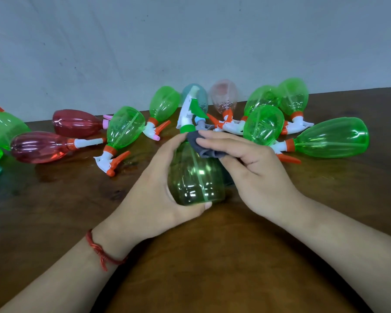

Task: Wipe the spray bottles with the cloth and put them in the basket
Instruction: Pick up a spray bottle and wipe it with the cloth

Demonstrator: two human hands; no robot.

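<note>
Left hand (154, 188) grips green bottle (195, 177); right hand (253, 168) presses cloth (199, 143).

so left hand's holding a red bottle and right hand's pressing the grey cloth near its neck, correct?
Not quite: the bottle in the left hand is green, not red. The rest holds: the right hand presses the grey cloth near its neck. The head view shows it.

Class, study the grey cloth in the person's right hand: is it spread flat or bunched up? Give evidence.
Bunched up: the grey cloth shows crumpled folds under the right hand, pressed against the green bottle.
</note>
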